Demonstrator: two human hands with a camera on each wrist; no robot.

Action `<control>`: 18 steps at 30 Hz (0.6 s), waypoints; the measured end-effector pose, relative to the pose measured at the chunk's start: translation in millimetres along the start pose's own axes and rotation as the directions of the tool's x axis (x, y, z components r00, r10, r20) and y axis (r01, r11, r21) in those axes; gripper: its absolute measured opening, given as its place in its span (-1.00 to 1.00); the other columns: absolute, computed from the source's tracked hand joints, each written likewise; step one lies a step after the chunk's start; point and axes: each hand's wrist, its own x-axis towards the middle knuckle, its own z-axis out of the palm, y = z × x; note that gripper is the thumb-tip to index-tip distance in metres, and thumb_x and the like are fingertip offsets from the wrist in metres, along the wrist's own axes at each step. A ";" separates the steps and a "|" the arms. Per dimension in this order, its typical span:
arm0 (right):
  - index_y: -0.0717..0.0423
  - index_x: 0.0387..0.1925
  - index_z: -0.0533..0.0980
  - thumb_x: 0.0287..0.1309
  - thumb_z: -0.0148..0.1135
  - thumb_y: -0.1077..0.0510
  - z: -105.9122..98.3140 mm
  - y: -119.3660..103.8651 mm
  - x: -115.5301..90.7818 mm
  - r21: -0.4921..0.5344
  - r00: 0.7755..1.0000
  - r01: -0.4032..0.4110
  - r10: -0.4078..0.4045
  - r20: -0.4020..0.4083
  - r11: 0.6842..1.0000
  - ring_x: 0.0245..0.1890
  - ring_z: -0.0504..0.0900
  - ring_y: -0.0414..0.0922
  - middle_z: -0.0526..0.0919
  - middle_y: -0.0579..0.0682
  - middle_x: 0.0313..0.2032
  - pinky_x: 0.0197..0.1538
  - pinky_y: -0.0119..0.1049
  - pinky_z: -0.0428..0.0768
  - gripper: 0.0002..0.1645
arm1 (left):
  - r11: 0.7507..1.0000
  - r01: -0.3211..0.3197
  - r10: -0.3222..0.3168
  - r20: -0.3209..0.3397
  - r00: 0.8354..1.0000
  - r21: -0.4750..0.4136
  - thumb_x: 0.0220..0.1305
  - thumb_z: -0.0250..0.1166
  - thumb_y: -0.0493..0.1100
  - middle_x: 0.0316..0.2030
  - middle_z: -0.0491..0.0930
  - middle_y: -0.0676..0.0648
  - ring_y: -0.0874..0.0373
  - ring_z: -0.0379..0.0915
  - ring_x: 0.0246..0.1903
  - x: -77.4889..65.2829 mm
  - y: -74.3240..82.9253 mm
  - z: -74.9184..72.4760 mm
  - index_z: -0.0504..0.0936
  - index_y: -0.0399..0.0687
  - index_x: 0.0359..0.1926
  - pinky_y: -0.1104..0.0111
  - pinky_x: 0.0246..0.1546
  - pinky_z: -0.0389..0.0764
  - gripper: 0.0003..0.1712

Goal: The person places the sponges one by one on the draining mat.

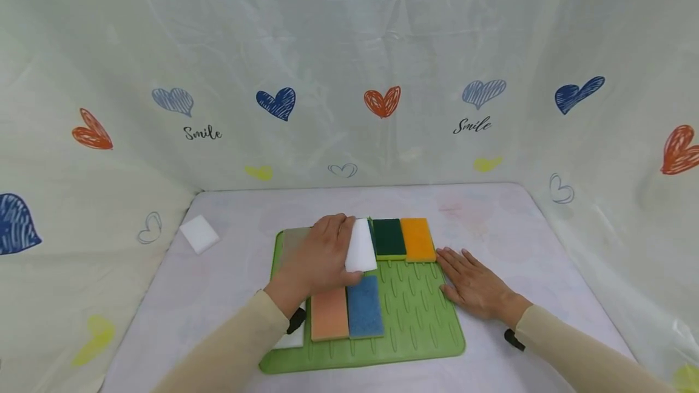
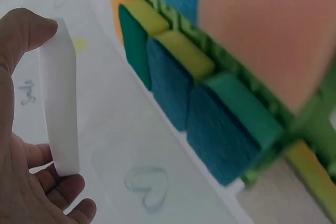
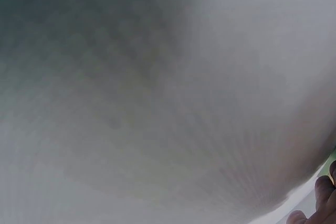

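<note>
My left hand grips a white sponge above the back row of the green mat. In the left wrist view the thumb and fingers hold this sponge by its two ends. My right hand rests with straight fingers on the table at the mat's right edge, fingertips beside an orange sponge. A dark green scouring sponge lies left of the orange one. In front lie a peach sponge and a blue sponge. The left hand hides part of the back row.
Another white sponge lies alone on the table at the back left. A white sponge on the mat is partly under the left forearm. A greyish sponge lies at the mat's back left corner. A patterned curtain surrounds the table.
</note>
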 end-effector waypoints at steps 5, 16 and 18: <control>0.23 0.63 0.17 0.61 -0.04 -0.21 2.0 0.8 -0.2 0.003 1.000 -0.006 0.006 0.005 1.000 0.63 0.20 0.11 0.21 0.14 0.62 0.61 0.18 0.14 -0.16 | 0.998 -0.014 0.018 0.067 0.998 -0.057 0.21 0.41 0.38 0.39 0.44 -0.32 -0.15 0.37 0.38 9.4 27.4 9.8 0.24 -0.39 0.53 0.08 0.51 0.37 0.19; 0.22 0.63 0.17 0.60 -0.01 -0.21 4.7 2.9 -0.5 0.008 1.000 -0.013 0.013 0.000 1.000 0.63 0.19 0.11 0.21 0.14 0.63 0.61 0.18 0.14 -0.15 | 0.998 -0.047 0.052 0.196 0.979 -0.033 0.23 0.32 0.51 0.43 0.43 -0.18 -0.02 0.39 0.40 15.3 75.7 44.3 0.25 -0.24 0.58 0.20 0.51 0.37 0.20; 0.23 0.63 0.17 0.60 -0.01 -0.21 4.3 3.1 -0.4 0.007 1.000 -0.008 0.008 -0.004 1.000 0.63 0.20 0.12 0.22 0.15 0.62 0.61 0.19 0.15 -0.15 | 0.998 -0.051 0.055 0.208 0.977 -0.022 0.22 0.32 0.53 0.42 0.44 -0.17 0.00 0.39 0.40 14.7 79.8 49.4 0.27 -0.22 0.58 0.21 0.51 0.37 0.21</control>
